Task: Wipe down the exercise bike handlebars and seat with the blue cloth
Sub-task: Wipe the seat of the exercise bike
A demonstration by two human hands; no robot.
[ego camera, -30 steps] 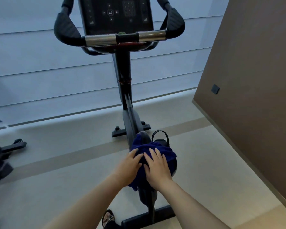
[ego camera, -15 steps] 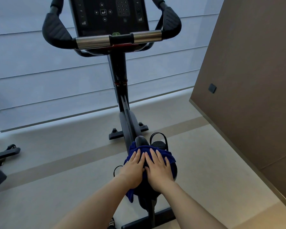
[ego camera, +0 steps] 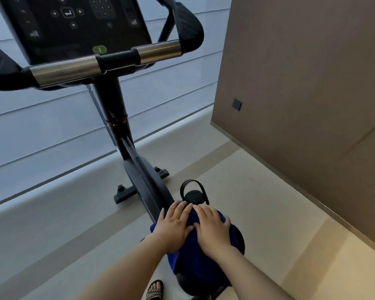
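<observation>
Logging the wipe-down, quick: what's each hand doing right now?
Left hand: open, pressing the blue cloth on the seat.
Right hand: open, pressing the blue cloth too.

I am counting one bike (ego camera: pixel 139 169), and it is carrying one console (ego camera: pixel 74 24) and two chrome bars: left bar (ego camera: pixel 65 71), right bar (ego camera: pixel 159 50). Near me I am seeing two hands, left hand (ego camera: pixel 173 228) and right hand (ego camera: pixel 212 230), one cloth (ego camera: pixel 195 263), one seat (ego camera: pixel 238 239), one pedal (ego camera: pixel 194 195) and one sandal (ego camera: pixel 154 290). Far right, one wall plate (ego camera: pixel 236 104) is showing.
</observation>
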